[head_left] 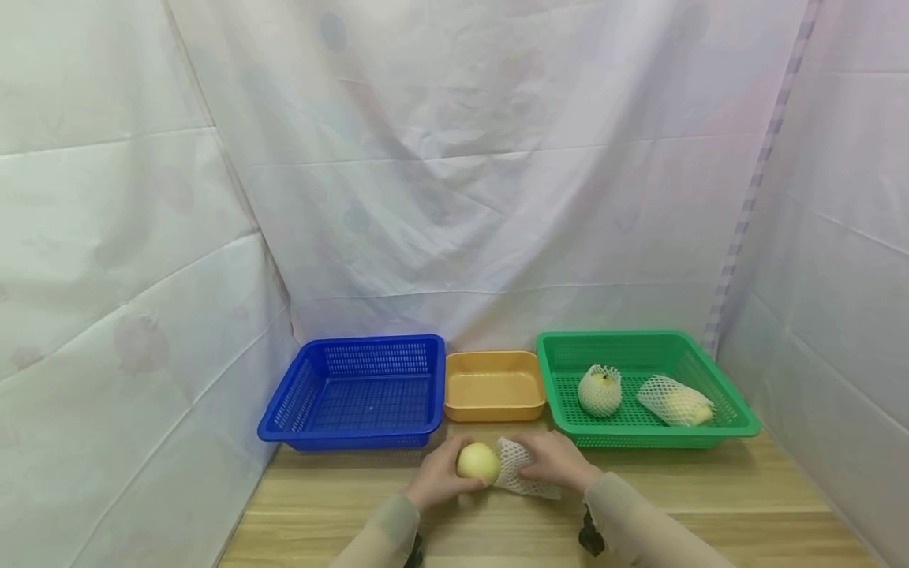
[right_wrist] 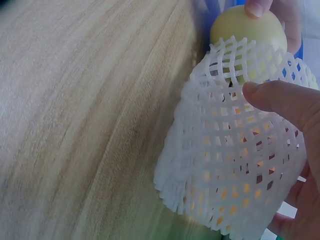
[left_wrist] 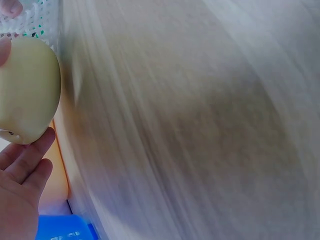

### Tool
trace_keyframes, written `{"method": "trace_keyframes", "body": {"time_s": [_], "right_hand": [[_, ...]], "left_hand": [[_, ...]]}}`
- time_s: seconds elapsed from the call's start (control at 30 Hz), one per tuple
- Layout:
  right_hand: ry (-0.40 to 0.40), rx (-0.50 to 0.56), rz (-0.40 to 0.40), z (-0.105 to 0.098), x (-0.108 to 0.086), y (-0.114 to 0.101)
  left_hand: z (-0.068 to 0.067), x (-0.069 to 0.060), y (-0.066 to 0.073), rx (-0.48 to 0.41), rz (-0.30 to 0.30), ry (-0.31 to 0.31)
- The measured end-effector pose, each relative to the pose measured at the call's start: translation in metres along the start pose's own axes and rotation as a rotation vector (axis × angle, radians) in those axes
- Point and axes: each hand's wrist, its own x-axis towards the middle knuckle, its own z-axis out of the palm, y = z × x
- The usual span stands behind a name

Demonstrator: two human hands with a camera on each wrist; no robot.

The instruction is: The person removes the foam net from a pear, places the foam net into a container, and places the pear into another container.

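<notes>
At the lower center of the frame, a left hand (head_left: 442, 475) holds a pale yellow fruit (head_left: 479, 464) above the wooden tabletop (head_left: 341, 513), its grip clamped on the sides with thumb and fingers. Just beside it, toward the right of the frame, a right hand (head_left: 557, 459) pinches a white foam net (head_left: 510, 467), its grip closed on the mesh; whether net and fruit touch cannot be told. Behind the hands stand a blue basket (head_left: 376, 404) at center left, an orange tray (head_left: 495, 390) at center and a green basket (head_left: 642, 435) at right, holding two netted fruits (head_left: 600, 393), one upright, one lying on its side.
</notes>
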Motion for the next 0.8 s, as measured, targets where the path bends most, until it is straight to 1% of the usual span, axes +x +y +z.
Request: {"method": "trace_keyframes", "body": {"time_s": [0.13, 0.33, 0.57, 0.8], "right_hand": [[-0.004, 0.006, 0.003, -0.002, -0.001, 0.001], [-0.02, 0.023, 0.024, -0.005, -0.002, 0.0], [-0.018, 0.013, 0.02, -0.006, -0.004, -0.001], [-0.015, 0.007, 0.007, -0.01, -0.005, -0.004]], "left_hand": [[0.0, -0.001, -0.004, -0.001, -0.011, 0.0], [-0.003, -0.005, -0.003, -0.001, -0.029, 0.0], [-0.006, -0.008, -0.005, 0.005, -0.03, 0.003], [-0.007, -0.011, -0.007, -0.003, -0.018, 0.011]]}}
